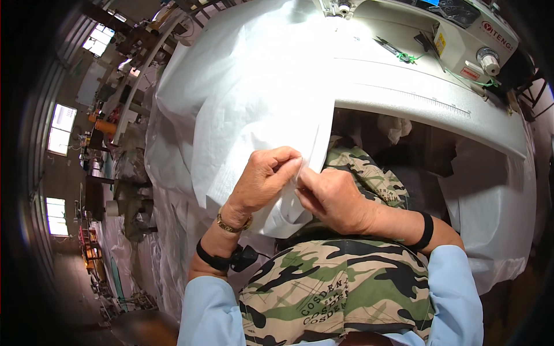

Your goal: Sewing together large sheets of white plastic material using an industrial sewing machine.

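A large sheet of thin white fabric (242,115) runs from the sewing machine (456,34) down toward my lap. My left hand (264,177) pinches the folded edge of this fabric between thumb and fingers. Right beside it, my right hand (337,199) is closed on the same edge, with the fingertips of both hands almost touching. The fabric's lower end hangs in a fold below my hands. Glare from the machine's lamp washes out the upper part of the sheet, so its path near the needle is hard to see.
Small thread snips (392,49) with green thread lie on the machine bed (398,81), right of the needle area. A ruler scale runs along the bed's front edge. More white fabric (490,213) hangs at the right. A camouflage apron (340,288) covers my lap.
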`<state>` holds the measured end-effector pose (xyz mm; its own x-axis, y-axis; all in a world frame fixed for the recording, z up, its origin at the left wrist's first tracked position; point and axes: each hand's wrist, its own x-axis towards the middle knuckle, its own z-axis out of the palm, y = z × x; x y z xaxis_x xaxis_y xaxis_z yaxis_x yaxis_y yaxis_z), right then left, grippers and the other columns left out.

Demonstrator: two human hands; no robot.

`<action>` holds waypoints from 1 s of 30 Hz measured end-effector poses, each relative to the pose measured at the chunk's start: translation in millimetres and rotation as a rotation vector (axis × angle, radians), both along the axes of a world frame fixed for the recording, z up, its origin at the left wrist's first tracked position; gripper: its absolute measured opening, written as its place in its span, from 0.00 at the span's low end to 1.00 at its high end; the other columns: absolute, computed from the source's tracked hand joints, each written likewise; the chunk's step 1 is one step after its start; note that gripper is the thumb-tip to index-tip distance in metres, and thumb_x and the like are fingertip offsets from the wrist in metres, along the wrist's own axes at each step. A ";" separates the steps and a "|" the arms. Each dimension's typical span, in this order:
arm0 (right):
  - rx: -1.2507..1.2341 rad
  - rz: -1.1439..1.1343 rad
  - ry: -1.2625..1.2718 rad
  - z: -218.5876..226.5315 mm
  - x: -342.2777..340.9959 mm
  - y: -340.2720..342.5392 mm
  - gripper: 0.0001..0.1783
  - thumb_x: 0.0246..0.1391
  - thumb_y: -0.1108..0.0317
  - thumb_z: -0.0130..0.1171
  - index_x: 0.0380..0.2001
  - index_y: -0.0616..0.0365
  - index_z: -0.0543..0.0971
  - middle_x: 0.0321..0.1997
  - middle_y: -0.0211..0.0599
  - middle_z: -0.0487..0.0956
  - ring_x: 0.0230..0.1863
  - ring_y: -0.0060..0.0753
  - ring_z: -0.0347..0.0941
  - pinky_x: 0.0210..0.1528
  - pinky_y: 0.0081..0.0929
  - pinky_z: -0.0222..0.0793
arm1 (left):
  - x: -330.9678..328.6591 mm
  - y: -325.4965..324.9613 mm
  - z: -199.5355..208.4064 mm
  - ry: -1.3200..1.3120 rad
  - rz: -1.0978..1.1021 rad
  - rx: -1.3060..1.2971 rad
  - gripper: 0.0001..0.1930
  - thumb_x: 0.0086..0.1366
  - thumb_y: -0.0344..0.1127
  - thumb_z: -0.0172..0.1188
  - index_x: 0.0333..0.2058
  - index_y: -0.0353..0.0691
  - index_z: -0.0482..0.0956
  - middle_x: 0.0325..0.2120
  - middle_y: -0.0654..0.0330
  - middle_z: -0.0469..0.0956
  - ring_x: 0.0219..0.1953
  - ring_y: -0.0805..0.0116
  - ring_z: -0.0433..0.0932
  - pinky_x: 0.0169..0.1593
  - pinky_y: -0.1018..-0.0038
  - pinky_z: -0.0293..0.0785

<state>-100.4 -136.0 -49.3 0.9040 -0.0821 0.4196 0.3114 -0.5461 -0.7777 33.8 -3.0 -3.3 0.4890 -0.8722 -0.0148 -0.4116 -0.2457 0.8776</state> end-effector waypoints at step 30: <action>0.015 0.449 0.257 -25.7 142.4 5.9 0.23 0.57 0.57 0.56 0.49 0.63 0.78 0.56 0.53 0.77 0.58 0.48 0.73 0.55 0.39 0.69 | 22.9 5.5 33.1 -0.959 -0.393 0.207 0.06 0.54 0.24 0.54 0.32 0.37 0.72 0.22 0.53 0.73 0.27 0.53 0.77 0.30 0.63 0.73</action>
<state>42.0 -130.1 -74.9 0.9254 0.3332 0.1807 0.3100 -0.3911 -0.8666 56.7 2.4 29.8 0.0580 -0.9964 0.0616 -0.9937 -0.0517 0.0994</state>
